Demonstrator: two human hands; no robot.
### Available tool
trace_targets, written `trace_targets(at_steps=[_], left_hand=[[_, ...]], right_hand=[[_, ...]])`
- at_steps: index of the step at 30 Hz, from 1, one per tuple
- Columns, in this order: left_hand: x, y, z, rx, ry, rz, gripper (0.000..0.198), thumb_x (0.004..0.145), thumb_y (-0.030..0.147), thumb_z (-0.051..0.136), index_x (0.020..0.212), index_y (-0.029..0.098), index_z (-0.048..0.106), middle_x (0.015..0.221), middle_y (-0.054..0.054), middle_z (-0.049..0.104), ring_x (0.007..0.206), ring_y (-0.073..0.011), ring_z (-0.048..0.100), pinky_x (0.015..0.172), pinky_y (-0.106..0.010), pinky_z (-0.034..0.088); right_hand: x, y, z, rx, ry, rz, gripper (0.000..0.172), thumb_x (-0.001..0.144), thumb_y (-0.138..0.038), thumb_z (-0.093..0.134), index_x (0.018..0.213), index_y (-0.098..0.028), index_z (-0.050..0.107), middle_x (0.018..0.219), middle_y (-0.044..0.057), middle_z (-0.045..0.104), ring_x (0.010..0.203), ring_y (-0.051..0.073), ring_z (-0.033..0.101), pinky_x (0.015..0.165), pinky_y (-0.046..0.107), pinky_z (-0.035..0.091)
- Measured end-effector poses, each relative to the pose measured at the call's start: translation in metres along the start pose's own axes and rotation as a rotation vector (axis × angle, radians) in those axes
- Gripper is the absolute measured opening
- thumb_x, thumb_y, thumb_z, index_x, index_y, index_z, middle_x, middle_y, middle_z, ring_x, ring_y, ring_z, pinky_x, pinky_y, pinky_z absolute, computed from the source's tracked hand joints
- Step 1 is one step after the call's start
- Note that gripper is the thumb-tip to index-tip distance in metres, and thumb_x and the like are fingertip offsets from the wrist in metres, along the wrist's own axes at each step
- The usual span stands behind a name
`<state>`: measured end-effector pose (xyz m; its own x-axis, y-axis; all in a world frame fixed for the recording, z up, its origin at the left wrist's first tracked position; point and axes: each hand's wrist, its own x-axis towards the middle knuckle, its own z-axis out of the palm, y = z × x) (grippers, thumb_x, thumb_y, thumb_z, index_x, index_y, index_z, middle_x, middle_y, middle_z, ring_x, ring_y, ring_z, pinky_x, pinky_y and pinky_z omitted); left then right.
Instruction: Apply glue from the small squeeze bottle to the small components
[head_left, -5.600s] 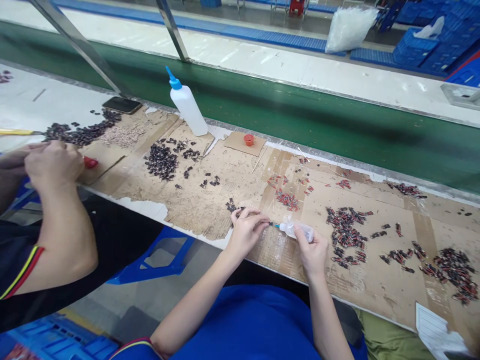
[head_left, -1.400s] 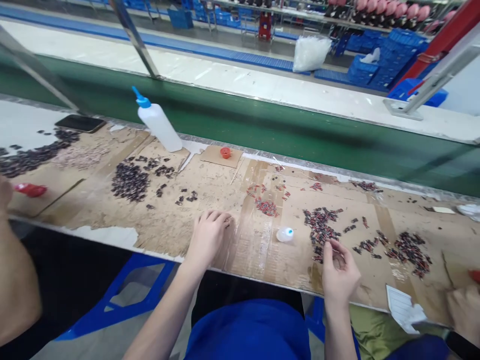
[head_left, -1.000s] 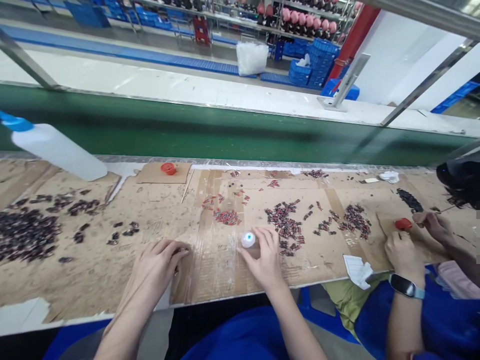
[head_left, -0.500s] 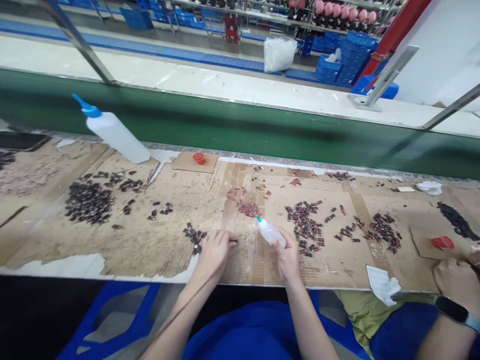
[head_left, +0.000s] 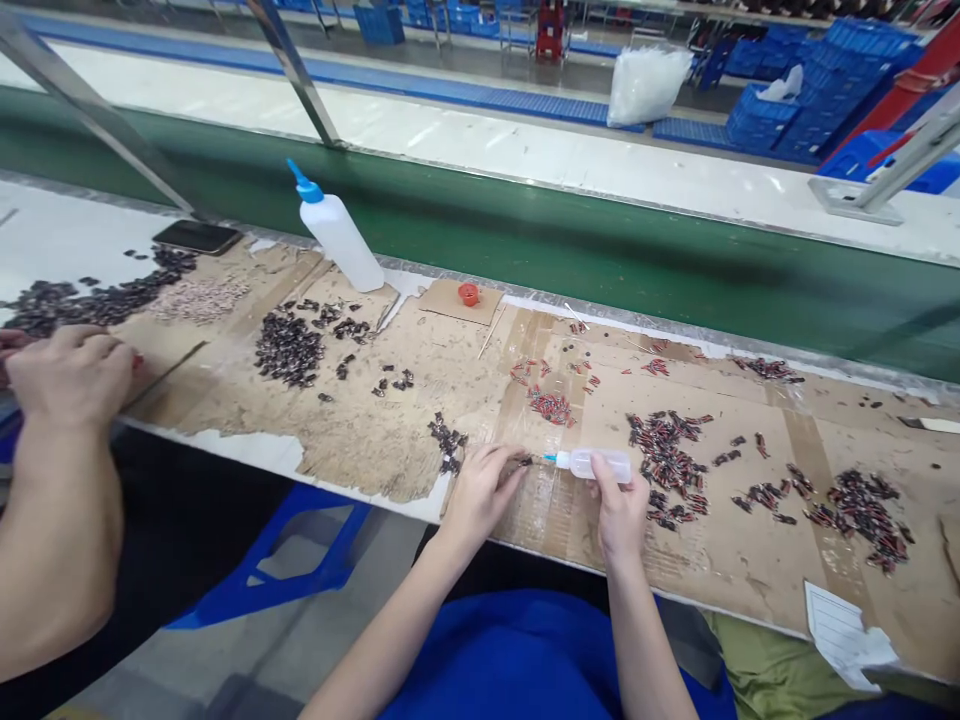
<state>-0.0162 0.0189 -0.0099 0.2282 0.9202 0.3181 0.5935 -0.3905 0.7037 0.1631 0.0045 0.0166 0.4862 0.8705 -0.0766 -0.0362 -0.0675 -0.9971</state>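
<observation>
Beneath the left hand (head_left: 480, 492) and right hand (head_left: 623, 510) lies a cardboard-covered table (head_left: 375, 440); beyond them stands a white bottle (head_left: 346, 246). The right hand grips a smaller bottle (head_left: 609, 464), pointing toward the dark piece (head_left: 526, 461) pinched in the left.

By the desk's near edge (head_left: 375, 470), the right hand (head_left: 622, 500) is levelling the once-upright bottle (head_left: 604, 464) toward a dark piece (head_left: 526, 461) in the left hand (head_left: 484, 490).
</observation>
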Motion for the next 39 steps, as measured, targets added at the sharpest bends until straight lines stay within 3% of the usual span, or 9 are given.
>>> trace_targets(at_steps=[10,19,32,39], left_hand=[[0.0035,0.0013,0.0027,-0.064,0.004,-0.095,0.013,0.086,0.018,0.063,0.098,0.021,0.065,0.090,-0.004,0.078,0.089,-0.0217,0.072,0.084,-0.039,0.051],[0.0038,0.0017,0.0040,-0.071,0.017,-0.131,0.011,0.086,0.021,0.064,0.097,0.023,0.066,0.088,-0.001,0.078,0.089,-0.0207,0.073,0.086,-0.039,0.048],[0.0017,0.0048,0.0072,0.026,0.093,-0.069,0.006,0.088,0.019,0.063,0.089,0.022,0.068,0.086,-0.002,0.078,0.078,-0.0187,0.073,0.085,-0.038,0.044],[0.0002,0.0033,0.0085,0.014,0.098,-0.064,0.007,0.088,0.018,0.063,0.092,0.022,0.067,0.086,0.000,0.078,0.079,-0.0179,0.073,0.087,-0.038,0.042]], right_hand=[[-0.0011,-0.0012,0.0037,-0.120,-0.055,-0.045,0.032,0.069,-0.045,0.072,0.062,-0.014,0.070,0.061,0.005,0.069,0.055,0.018,0.061,0.054,0.028,0.050],[0.0001,-0.0023,0.0054,-0.174,-0.089,-0.072,0.030,0.069,-0.044,0.072,0.064,-0.014,0.072,0.062,0.005,0.071,0.055,0.018,0.062,0.053,0.028,0.051],[0.0011,0.0010,0.0033,-0.136,-0.030,-0.028,0.032,0.070,-0.045,0.071,0.063,-0.014,0.071,0.060,0.004,0.068,0.053,0.016,0.059,0.053,0.027,0.050],[0.0004,0.0005,0.0054,-0.152,-0.076,-0.063,0.031,0.070,-0.045,0.072,0.065,-0.014,0.071,0.062,0.005,0.070,0.055,0.018,0.062,0.054,0.029,0.051]])
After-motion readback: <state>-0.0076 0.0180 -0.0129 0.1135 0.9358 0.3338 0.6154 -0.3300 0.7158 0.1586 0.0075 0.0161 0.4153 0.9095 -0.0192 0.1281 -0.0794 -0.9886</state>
